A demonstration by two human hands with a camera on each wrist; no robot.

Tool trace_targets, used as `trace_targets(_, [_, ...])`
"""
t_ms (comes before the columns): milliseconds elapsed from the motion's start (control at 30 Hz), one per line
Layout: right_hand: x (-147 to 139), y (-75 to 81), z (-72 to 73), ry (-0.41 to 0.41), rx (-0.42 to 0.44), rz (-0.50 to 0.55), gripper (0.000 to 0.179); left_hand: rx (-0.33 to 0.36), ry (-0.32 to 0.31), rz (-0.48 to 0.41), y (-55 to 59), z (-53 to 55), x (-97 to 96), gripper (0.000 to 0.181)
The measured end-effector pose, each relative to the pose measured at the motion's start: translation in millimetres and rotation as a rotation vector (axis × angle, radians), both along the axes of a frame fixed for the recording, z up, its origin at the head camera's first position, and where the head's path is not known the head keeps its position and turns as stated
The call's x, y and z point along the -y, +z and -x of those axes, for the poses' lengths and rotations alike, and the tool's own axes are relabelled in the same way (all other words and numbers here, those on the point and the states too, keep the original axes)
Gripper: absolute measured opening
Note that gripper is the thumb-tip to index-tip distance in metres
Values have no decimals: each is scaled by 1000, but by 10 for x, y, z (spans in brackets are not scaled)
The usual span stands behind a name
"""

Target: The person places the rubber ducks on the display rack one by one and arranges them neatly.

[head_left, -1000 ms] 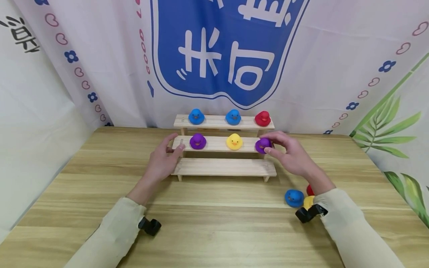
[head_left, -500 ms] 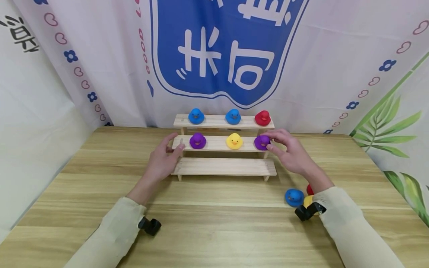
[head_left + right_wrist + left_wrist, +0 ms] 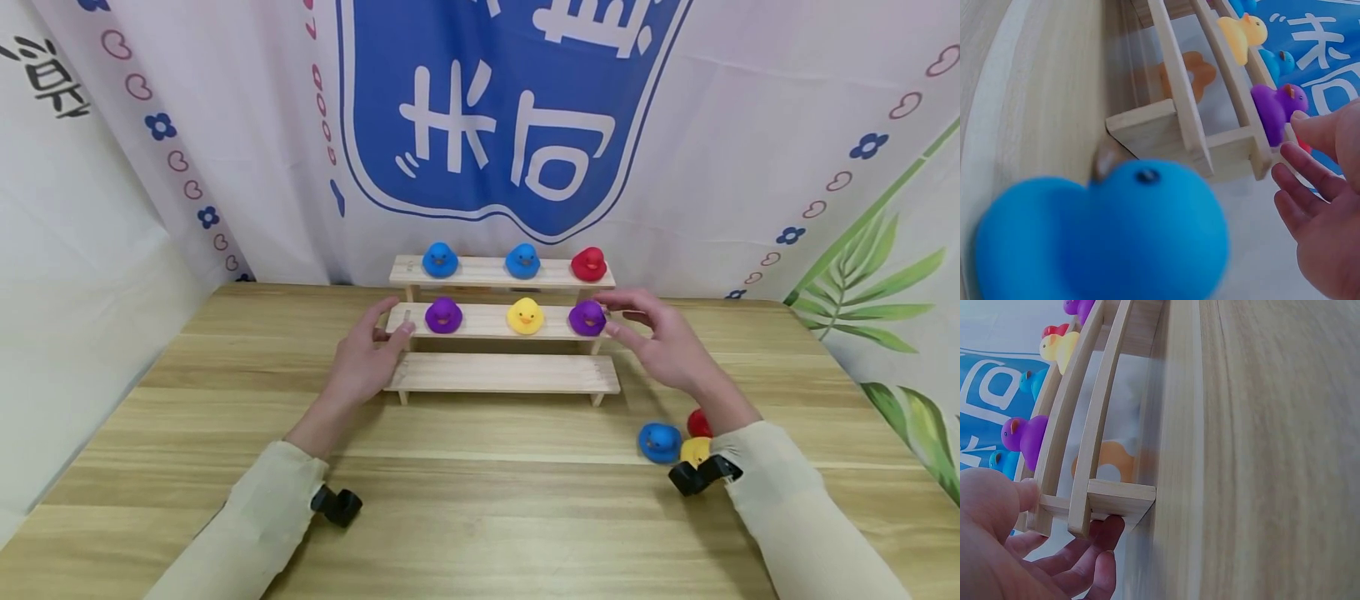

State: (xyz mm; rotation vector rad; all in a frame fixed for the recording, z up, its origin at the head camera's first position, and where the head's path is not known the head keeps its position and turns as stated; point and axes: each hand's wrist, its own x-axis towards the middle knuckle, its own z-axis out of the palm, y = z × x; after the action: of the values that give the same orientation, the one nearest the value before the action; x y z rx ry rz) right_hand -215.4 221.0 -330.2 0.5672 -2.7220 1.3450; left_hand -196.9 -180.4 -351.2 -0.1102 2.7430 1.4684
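A three-tier wooden display shelf (image 3: 502, 373) stands on the table. My left hand (image 3: 363, 357) grips the left end of its middle tier, thumb on the board and fingers around the side, as the left wrist view shows. On that tier sit a purple rubber duck (image 3: 444, 316) at left, a yellow rubber duck (image 3: 525, 317) in the middle and another purple rubber duck (image 3: 587, 318) at right. My right hand (image 3: 663, 343) is beside the right purple duck with fingers spread loosely, thumb tip close to the duck. The bottom tier bears no ducks.
Two blue ducks (image 3: 522, 262) and a red duck (image 3: 588, 264) sit on the top tier. Near my right forearm, a blue duck (image 3: 660, 442), a yellow duck (image 3: 695, 451) and a red duck (image 3: 699, 423) lie on the table (image 3: 480, 517). A printed curtain (image 3: 285, 167) hangs behind.
The right purple duck has shifted slightly back and left on the middle tier. My right hand has loosened from it and drawn a little to the right. My left hand has stayed put.
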Motion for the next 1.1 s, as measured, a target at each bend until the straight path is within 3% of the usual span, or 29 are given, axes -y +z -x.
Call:
trace_targets(333, [-286, 54, -175, -72, -15, -73, 45, 7, -3, 0, -25, 16, -6, 68])
trace_targets(633, [-579, -19, -300, -98, -14, -45, 42, 9, 2, -9, -7, -9, -3, 68])
trace_targets(1100, [-832, -137, -448, -59, 8, -32, 40, 13, 3, -7, 1, -7, -3, 67])
